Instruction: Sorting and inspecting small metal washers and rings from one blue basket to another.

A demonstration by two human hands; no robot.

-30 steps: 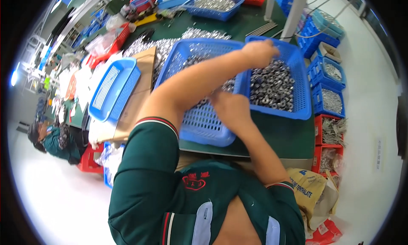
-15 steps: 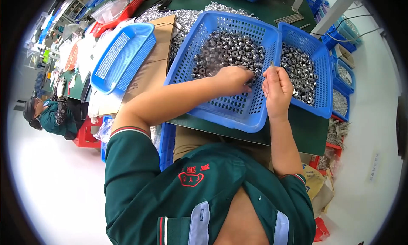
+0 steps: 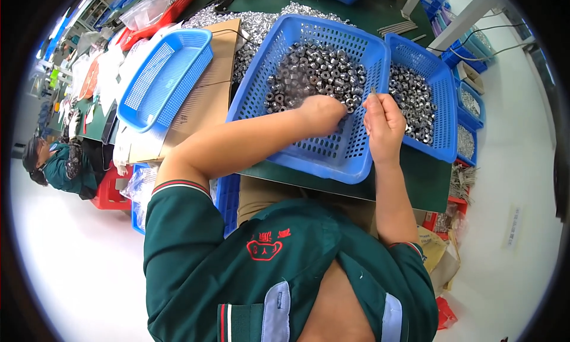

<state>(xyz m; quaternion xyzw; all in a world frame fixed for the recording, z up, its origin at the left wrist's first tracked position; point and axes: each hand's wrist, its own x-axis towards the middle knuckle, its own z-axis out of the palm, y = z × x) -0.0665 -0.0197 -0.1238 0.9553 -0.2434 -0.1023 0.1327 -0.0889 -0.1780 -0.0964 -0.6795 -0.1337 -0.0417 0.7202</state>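
A large blue perforated basket [image 3: 261, 75] holds many small metal ring-shaped pieces [image 3: 326, 72], like thick nuts or sleeves, heaped toward its far side. Over the near edge of this heap is my left hand [image 3: 323, 113], bent downward and slightly blurred; its fingers are hidden beneath it. At the basket's right rim my right hand [image 3: 385, 125] is closed upright, thumb and fingertips pinched on a thin rod-like piece [image 3: 373, 90] whose tip sticks up a little. What lies inside the right fist is hidden.
A second blue basket [image 3: 452, 105] of similar pieces stands at the right. An empty light-blue basket [image 3: 135, 107] rests on cardboard [image 3: 205, 81] at the left. Shiny small parts [image 3: 261, 30] cover the table behind. A metal post [image 3: 469, 21] rises back right. A co-worker [image 3: 65, 167] sits far left.
My left hand has shifted slightly left and its fingers have turned down out of sight. My right hand keeps its pinch beside the rim. The whole view has shifted slightly.
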